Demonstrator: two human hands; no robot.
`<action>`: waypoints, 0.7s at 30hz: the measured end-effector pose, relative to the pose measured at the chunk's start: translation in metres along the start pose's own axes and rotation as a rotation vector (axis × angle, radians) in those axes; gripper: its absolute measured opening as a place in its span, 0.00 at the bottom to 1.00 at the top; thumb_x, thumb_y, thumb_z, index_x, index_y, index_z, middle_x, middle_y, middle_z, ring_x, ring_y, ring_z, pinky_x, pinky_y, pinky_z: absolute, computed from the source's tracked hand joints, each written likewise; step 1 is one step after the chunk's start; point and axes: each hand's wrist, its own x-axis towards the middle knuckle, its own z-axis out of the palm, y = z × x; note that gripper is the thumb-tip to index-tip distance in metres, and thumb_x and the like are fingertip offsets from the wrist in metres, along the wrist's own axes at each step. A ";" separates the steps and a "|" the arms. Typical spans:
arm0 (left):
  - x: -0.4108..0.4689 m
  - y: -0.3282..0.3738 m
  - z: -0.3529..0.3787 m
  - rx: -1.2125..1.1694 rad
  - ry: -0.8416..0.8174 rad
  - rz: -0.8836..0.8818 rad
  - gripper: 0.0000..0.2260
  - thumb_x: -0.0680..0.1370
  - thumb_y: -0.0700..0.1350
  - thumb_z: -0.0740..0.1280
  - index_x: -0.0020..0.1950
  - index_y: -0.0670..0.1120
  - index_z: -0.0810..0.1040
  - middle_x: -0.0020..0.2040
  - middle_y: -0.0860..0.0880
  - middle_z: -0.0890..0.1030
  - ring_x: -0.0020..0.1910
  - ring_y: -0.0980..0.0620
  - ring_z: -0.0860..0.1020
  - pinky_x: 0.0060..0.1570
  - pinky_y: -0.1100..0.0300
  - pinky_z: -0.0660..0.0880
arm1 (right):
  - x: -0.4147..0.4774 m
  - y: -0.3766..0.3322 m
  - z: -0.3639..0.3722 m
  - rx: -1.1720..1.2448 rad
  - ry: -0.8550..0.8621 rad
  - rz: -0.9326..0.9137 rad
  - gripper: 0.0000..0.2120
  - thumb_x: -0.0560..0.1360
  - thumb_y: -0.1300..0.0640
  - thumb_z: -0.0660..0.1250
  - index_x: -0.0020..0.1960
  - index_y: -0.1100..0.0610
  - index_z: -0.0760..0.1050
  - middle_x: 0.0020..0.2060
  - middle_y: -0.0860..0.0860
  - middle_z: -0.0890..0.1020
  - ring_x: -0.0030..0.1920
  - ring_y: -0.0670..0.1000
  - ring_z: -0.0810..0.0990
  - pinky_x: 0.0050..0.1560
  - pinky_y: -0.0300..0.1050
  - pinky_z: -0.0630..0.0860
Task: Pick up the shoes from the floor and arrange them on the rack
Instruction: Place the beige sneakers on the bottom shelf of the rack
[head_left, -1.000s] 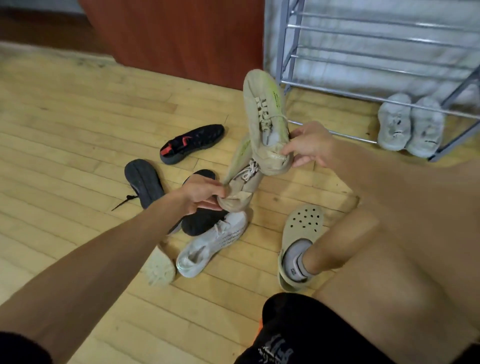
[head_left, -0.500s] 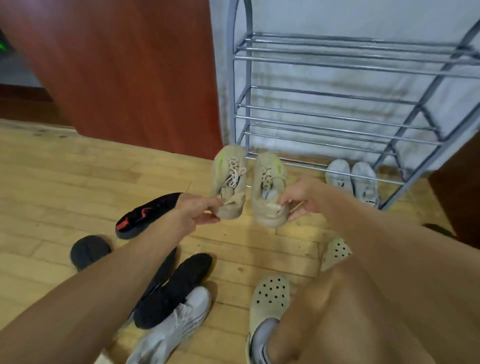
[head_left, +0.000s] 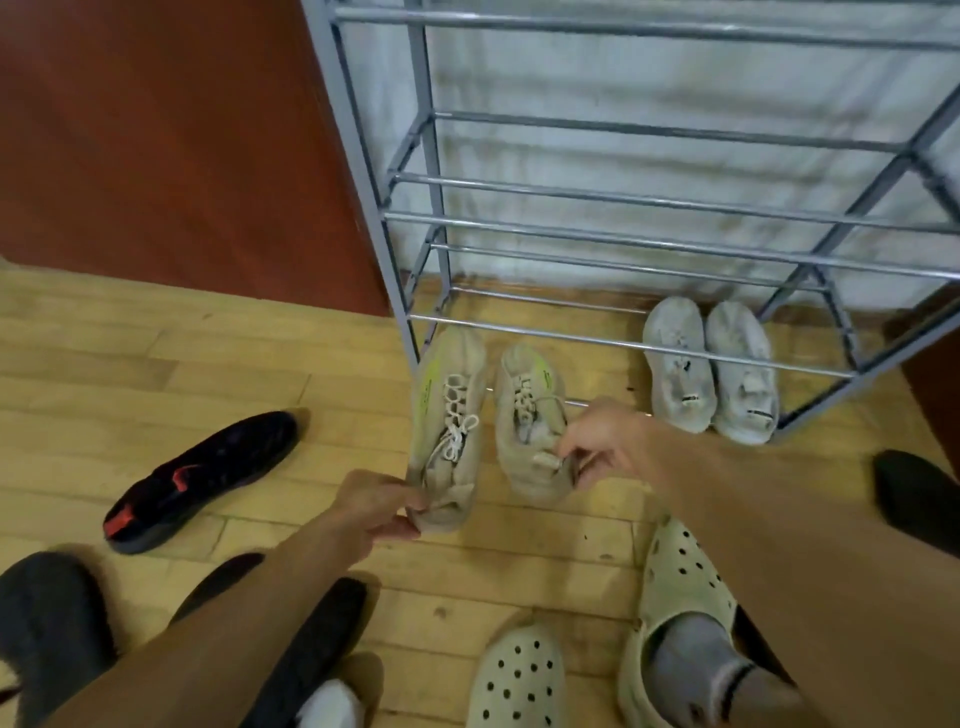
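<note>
My left hand (head_left: 375, 503) pinches the heel of a beige sneaker with a green stripe (head_left: 450, 422). My right hand (head_left: 602, 442) pinches the heel of its beige mate (head_left: 527, 415). Both sneakers point toes toward the grey metal rack (head_left: 613, 233), their tips just at the lowest front bar on its left side. A pair of pale grey sneakers (head_left: 709, 370) rests on the rack's bottom shelf at the right. A black shoe with red marks (head_left: 205, 472) lies on the wooden floor to the left.
Dark shoes (head_left: 49, 623) and a white sneaker (head_left: 332, 706) lie at the bottom left, partly hidden by my arm. My feet wear pale clogs (head_left: 675, 587). A red-brown panel (head_left: 171, 140) stands left of the rack. Another dark shoe (head_left: 914, 493) lies at the right edge.
Both hands have carried the beige pair forward and down toward the rack's lowest bar. The view has come closer to the rack.
</note>
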 end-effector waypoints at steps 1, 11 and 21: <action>0.007 -0.004 -0.001 0.001 0.000 0.000 0.08 0.67 0.32 0.75 0.44 0.37 0.80 0.45 0.40 0.83 0.41 0.43 0.84 0.30 0.60 0.81 | 0.008 0.001 0.002 0.006 -0.007 -0.002 0.18 0.71 0.71 0.70 0.60 0.70 0.74 0.53 0.66 0.80 0.52 0.63 0.82 0.51 0.60 0.81; 0.023 -0.032 -0.001 -0.060 -0.022 0.038 0.20 0.69 0.33 0.74 0.60 0.34 0.78 0.50 0.40 0.83 0.44 0.45 0.84 0.34 0.60 0.82 | 0.028 0.016 0.016 -0.008 0.035 -0.044 0.18 0.69 0.70 0.72 0.58 0.66 0.77 0.52 0.61 0.80 0.50 0.61 0.82 0.37 0.49 0.83; 0.080 0.053 0.031 -0.164 -0.004 0.215 0.20 0.71 0.37 0.74 0.62 0.37 0.77 0.49 0.40 0.82 0.39 0.46 0.81 0.32 0.60 0.82 | 0.074 0.009 0.013 0.192 0.183 -0.111 0.13 0.68 0.66 0.75 0.52 0.63 0.80 0.47 0.59 0.84 0.46 0.58 0.84 0.43 0.56 0.84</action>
